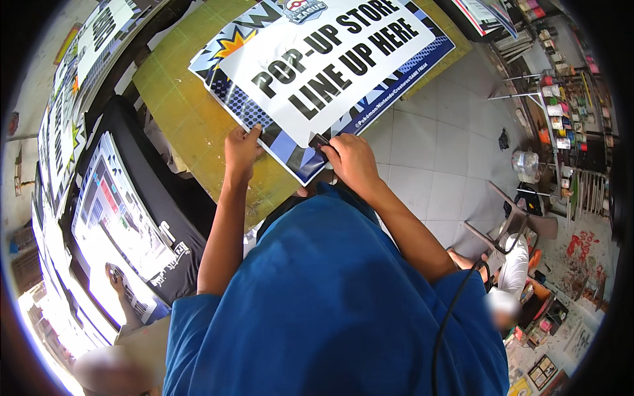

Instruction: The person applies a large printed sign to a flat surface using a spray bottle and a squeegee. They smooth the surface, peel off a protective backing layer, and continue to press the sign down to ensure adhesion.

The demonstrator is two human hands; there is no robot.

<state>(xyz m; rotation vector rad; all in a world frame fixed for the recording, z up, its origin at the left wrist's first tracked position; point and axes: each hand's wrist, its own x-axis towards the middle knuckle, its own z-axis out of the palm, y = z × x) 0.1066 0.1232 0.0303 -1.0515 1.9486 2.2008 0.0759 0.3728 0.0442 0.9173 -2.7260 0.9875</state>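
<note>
A large printed sign [389,56] with bold black lettering on white and a blue-patterned border lies on a yellow-green work board [165,99]. My left hand [243,148] grips the sign's left edge near the lower-left, thumb and fingers at the rim. My right hand [351,158] is closed on a small dark flat tool [317,144], pressed on the sign at the white panel's bottom corner. The fingertips of my right hand are partly hidden behind the tool.
More printed boards [63,138] stand at the left beside a black-covered surface with a monitor-like display [105,185]. Tiled floor [429,165] lies beyond the board. Shelves of paint containers [551,92], a chair [541,224] and a seated person [512,264] are at right; another person [132,350] is at lower left.
</note>
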